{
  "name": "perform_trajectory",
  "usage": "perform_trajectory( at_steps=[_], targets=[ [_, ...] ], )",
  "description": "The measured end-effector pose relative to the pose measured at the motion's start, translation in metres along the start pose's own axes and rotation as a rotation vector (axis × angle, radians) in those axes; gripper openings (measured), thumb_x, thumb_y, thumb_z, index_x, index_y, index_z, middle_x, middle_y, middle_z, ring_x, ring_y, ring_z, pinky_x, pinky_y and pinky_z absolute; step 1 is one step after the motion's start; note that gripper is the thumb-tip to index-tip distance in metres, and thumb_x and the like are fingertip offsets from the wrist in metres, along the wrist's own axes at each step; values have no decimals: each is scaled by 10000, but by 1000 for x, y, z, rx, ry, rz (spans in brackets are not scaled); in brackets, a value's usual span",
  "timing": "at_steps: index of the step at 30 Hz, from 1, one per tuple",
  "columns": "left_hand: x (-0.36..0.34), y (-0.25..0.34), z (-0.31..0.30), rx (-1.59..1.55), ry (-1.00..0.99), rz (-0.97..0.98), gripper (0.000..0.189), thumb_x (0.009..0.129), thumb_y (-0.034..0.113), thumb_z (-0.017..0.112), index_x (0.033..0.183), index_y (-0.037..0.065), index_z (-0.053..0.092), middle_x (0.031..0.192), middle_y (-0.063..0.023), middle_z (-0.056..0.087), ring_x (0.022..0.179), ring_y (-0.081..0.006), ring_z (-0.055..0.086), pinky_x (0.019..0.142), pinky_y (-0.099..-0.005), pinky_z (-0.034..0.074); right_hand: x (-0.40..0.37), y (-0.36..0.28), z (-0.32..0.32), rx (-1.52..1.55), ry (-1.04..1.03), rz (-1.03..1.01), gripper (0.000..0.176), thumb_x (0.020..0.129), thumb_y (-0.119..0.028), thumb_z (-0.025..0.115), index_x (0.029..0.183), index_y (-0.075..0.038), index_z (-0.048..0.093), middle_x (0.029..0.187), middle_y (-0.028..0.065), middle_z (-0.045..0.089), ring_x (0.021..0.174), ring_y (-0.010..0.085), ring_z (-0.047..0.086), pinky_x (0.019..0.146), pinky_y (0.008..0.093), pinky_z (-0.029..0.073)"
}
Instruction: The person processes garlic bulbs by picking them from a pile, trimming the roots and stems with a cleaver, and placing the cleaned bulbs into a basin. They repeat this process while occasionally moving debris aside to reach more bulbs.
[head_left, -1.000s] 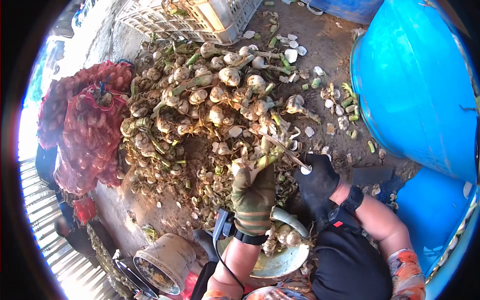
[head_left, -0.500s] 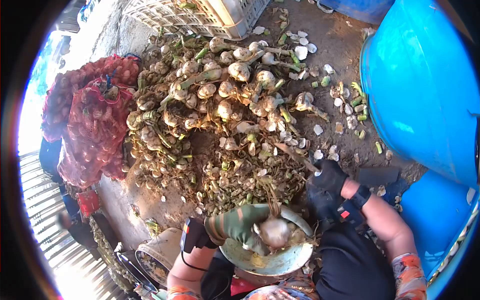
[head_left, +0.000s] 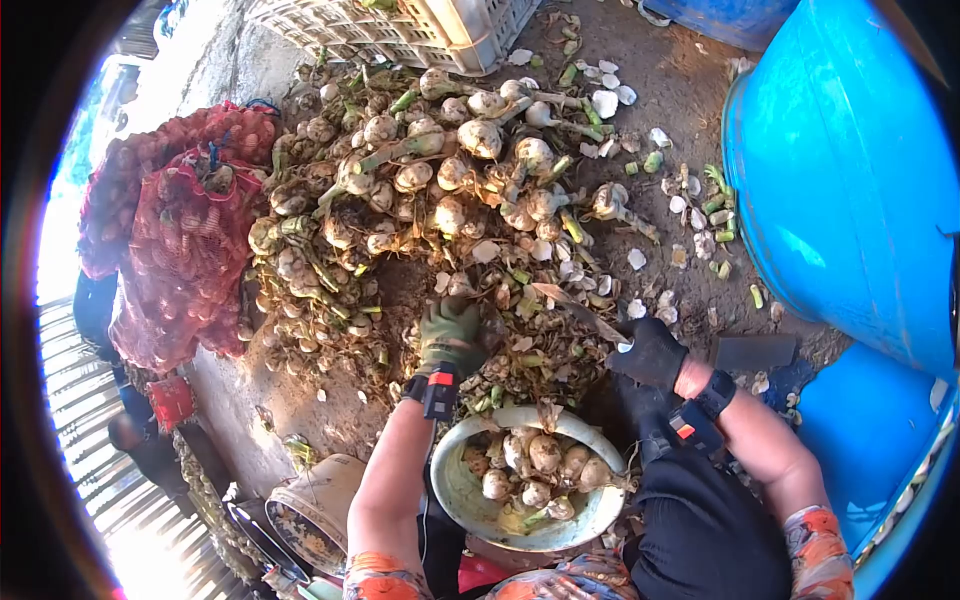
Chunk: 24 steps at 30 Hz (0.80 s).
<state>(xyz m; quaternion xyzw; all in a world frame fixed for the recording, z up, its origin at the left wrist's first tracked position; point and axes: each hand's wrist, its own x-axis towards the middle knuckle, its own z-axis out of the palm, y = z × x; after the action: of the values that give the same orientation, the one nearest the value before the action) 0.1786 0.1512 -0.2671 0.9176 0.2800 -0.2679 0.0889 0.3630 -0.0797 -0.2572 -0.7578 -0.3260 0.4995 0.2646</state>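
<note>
My left hand [head_left: 450, 335], in a green glove, reaches over the litter at the near side of the garlic pile. Its fingers look parted, with their tips by a dirty garlic bulb [head_left: 461, 286]; I see nothing held in it. In my right hand [head_left: 650, 352], dark-gloved and closed, is a knife [head_left: 580, 311], its blade pointing up and left over the scraps. Between my legs sits a pale round basin [head_left: 447, 490] with several trimmed garlic bulbs [head_left: 545, 454]. Beyond the left hand, untrimmed garlic [head_left: 480, 139] with stems and roots lies heaped on the ground.
Red mesh sacks [head_left: 190, 250] of garlic stand at left, a plastic crate [head_left: 440, 30] at the back. A large blue tub [head_left: 850, 180] takes up the right side. Cut stems and white peel [head_left: 604, 103] litter the ground. A dirty bucket [head_left: 335, 490] leans at lower left.
My left hand has let go of a garlic bulb over the basin and moved up to the pile, uncovering the bulbs in the basin. My right hand keeps the knife nearly in place.
</note>
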Motion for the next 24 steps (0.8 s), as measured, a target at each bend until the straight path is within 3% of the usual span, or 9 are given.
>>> perform_trajectory(
  at_steps=[4, 8, 10, 12, 14, 20, 21, 22, 24],
  targets=[
    [-8, -17, 8, -325, 328, 253, 631, 559, 313, 753, 1107, 104, 522, 1244, -149, 466, 1219, -344, 354, 1044, -439, 265, -5, -17, -8, 60, -47, 71, 386, 649, -266, 627, 912, 16, 645, 739, 240, 617, 708, 347, 623, 669, 387, 486],
    [-1, 4, 4, -129, 147, 128, 637, 666, 343, 685, 1206, 100, 448, 1235, -122, 500, 1267, -326, 307, 1077, -501, 157, 2, -21, -4, 9, -7, -54, 381, 664, -267, 638, 915, 18, 637, 720, 223, 619, 692, 303, 630, 644, 376, 482],
    [2, 17, 1, 28, 151, 167, 580, 747, 293, 610, 1253, 100, 403, 1169, -149, 540, 1227, -307, 377, 1078, -515, 146, 4, -17, -1, -31, 28, -126, 377, 675, -261, 648, 914, 29, 628, 700, 204, 623, 672, 260, 634, 622, 370, 477],
    [7, 25, 0, 40, -118, 138, 443, 805, 215, 522, 1222, 91, 435, 1077, -161, 586, 1132, -305, 478, 1076, -510, 149, 3, -15, 0, -51, 63, -166, 355, 668, -260, 642, 887, 19, 629, 705, 215, 614, 663, 295, 627, 615, 379, 476],
    [9, 22, 28, 121, 91, 131, 418, 764, 297, 644, 1107, 92, 522, 954, -105, 641, 960, -274, 568, 1028, -460, 284, 1, -17, -1, -98, 81, -166, 317, 666, -250, 640, 849, 8, 624, 693, 208, 606, 663, 318, 619, 610, 386, 475],
    [-22, 31, -11, -1985, 25, 372, 633, 621, 371, 799, 1090, 38, 534, 999, -64, 625, 879, -156, 616, 773, -299, 532, -11, -55, -13, -298, 173, -344, 193, 662, -231, 645, 743, -60, 605, 651, 152, 582, 648, 347, 594, 580, 415, 478],
    [-28, 36, -21, -1951, 51, 286, 668, 636, 392, 794, 1116, 21, 514, 985, -68, 618, 884, -186, 617, 789, -315, 530, -11, -60, -14, -342, 198, -447, 194, 659, -244, 651, 750, -78, 610, 644, 129, 585, 639, 333, 600, 580, 420, 486],
    [-33, 35, -30, -1924, -116, 177, 462, 761, 89, 705, 1156, 27, 476, 1034, -119, 619, 940, -212, 612, 780, -351, 534, -13, -66, -16, -341, 200, -447, 194, 659, -244, 651, 750, -78, 610, 644, 129, 585, 639, 333, 600, 580, 420, 486],
    [-37, 33, -24, -1650, 96, 416, 426, 855, 236, 605, 1180, 2, 464, 1106, -185, 583, 993, -270, 594, 825, -417, 514, -17, -75, -21, -344, 262, -550, 159, 660, -219, 657, 746, -99, 601, 644, 110, 583, 624, 309, 601, 560, 398, 489]
  ],
)
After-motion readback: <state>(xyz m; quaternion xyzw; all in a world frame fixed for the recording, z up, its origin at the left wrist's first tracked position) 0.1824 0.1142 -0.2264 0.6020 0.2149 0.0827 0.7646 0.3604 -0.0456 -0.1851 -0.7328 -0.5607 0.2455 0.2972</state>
